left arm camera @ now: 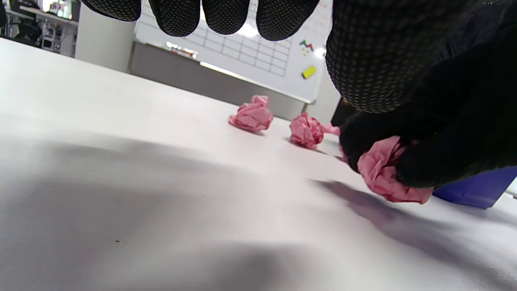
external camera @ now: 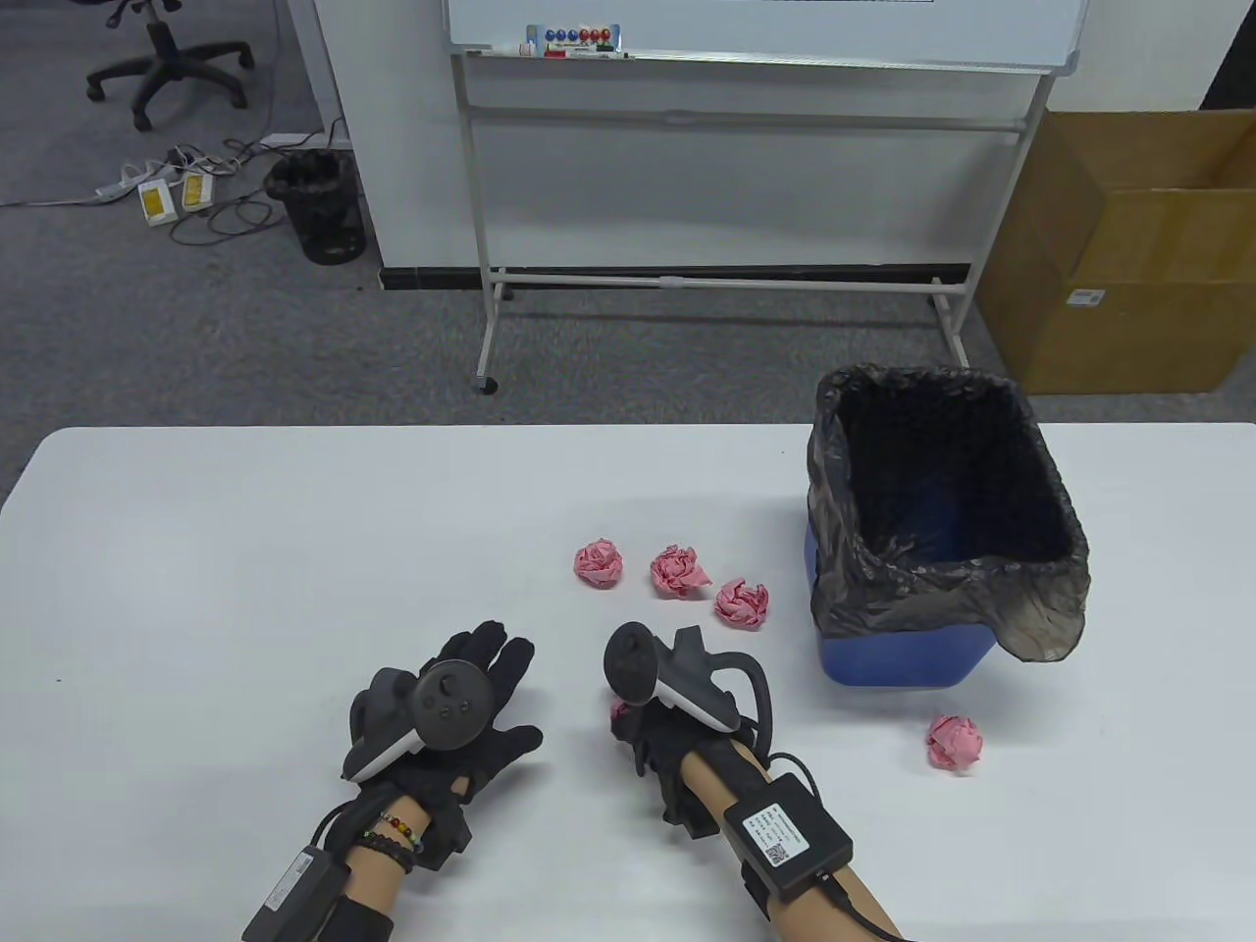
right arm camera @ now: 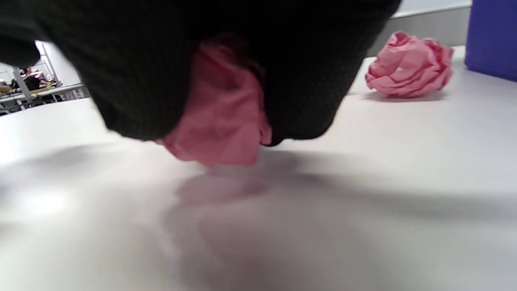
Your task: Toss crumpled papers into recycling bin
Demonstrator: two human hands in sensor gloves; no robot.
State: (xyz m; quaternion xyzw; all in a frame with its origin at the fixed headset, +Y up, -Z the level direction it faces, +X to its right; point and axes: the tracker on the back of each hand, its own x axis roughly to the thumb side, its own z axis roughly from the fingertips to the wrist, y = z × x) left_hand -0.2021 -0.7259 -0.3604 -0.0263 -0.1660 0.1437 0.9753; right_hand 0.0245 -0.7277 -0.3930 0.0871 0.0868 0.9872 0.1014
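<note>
My right hand (external camera: 633,721) grips a pink crumpled paper ball (external camera: 619,708) right at the table surface; the ball shows between my fingers in the right wrist view (right arm camera: 220,121) and in the left wrist view (left arm camera: 381,176). My left hand (external camera: 486,677) rests flat on the table, fingers spread, holding nothing. Three more pink balls lie in a row beyond my hands (external camera: 599,563) (external camera: 679,571) (external camera: 742,602). Another ball (external camera: 954,742) lies in front of the bin. The blue recycling bin (external camera: 903,662) with a black liner stands to the right of my right hand.
The white table (external camera: 245,549) reaches to the far edge behind the bin. On the floor beyond it stand a whiteboard on a stand (external camera: 726,285), a cardboard box (external camera: 1128,255) at the right and a small black basket (external camera: 319,206) at the left.
</note>
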